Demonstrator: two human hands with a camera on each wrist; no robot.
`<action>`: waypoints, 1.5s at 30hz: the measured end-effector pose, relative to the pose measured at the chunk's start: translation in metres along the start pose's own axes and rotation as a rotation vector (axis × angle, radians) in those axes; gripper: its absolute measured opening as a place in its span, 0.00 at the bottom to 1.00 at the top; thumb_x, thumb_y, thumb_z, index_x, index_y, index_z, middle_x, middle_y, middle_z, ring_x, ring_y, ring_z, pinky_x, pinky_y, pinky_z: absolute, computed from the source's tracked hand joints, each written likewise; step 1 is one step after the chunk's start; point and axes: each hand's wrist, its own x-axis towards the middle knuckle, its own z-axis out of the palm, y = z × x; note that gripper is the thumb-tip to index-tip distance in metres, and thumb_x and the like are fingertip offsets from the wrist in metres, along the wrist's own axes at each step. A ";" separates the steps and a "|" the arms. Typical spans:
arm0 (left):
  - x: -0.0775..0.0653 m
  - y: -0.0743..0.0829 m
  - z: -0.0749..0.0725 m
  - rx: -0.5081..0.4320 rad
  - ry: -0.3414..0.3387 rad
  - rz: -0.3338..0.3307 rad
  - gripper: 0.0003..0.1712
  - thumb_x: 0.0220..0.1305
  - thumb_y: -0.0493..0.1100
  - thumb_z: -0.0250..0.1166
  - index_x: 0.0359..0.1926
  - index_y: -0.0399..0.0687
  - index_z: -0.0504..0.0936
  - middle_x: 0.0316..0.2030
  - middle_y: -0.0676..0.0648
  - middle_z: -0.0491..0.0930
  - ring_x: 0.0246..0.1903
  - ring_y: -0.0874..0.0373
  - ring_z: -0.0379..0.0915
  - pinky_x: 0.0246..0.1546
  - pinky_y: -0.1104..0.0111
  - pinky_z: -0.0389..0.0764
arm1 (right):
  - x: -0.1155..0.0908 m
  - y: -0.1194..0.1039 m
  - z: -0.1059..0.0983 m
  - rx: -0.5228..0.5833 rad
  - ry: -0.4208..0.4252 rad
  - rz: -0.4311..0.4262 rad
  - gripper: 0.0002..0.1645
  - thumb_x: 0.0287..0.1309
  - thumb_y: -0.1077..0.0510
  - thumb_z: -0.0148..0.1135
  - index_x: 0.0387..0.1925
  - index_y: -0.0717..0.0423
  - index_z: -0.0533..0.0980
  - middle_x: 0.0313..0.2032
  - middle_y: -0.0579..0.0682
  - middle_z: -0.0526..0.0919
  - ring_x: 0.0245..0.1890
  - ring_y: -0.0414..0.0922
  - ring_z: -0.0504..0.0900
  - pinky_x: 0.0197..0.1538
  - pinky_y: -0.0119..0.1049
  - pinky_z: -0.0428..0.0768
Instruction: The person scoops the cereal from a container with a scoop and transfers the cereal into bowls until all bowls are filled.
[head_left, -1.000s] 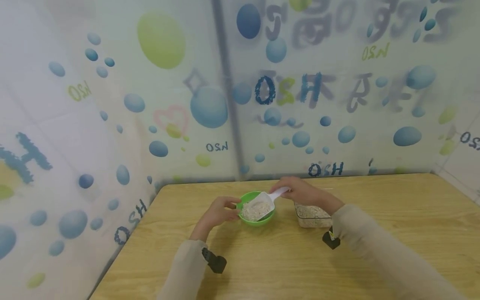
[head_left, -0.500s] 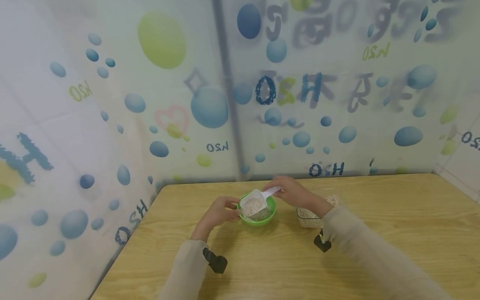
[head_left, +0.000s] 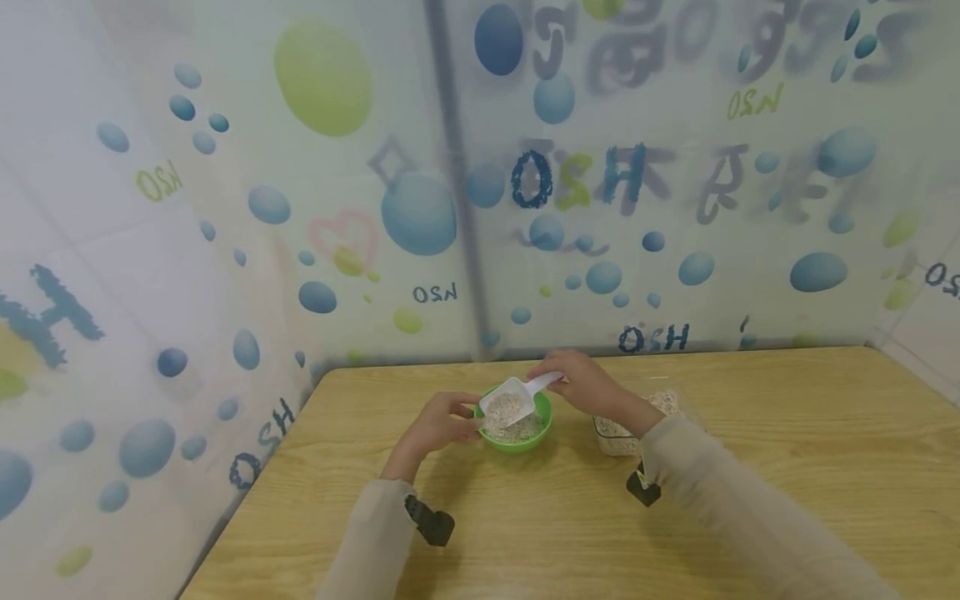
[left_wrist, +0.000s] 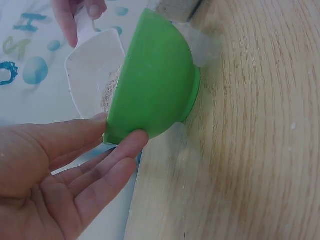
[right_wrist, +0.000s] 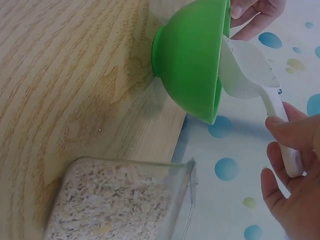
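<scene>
A green bowl with pale flakes inside stands on the wooden table. My left hand pinches its left rim, the thumb on the edge and fingers against the outer wall. Over the bowl my right hand grips the handle of a white scoop, thumb on top. The scoop is tilted down to the left, and its lip dips within the bowl's rim in the right wrist view. Some flakes show at the scoop's mouth.
A clear plastic container of oat-like flakes stands right of the bowl, partly under my right forearm. The wooden table meets a wall covering printed with bubbles at the back.
My right hand has moved the scoop left and tipped it over the bowl, uncovering more of the flakes in the bowl and the container. The left hand has stayed on the rim.
</scene>
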 end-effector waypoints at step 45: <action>0.012 -0.023 0.001 0.018 0.033 -0.034 0.24 0.60 0.30 0.59 0.58 0.27 0.68 0.44 0.30 0.75 0.35 0.40 0.78 0.37 0.57 0.80 | -0.019 0.011 -0.036 -0.152 0.050 -0.025 0.19 0.48 0.76 0.61 0.43 0.60 0.80 0.37 0.53 0.80 0.40 0.51 0.77 0.42 0.45 0.77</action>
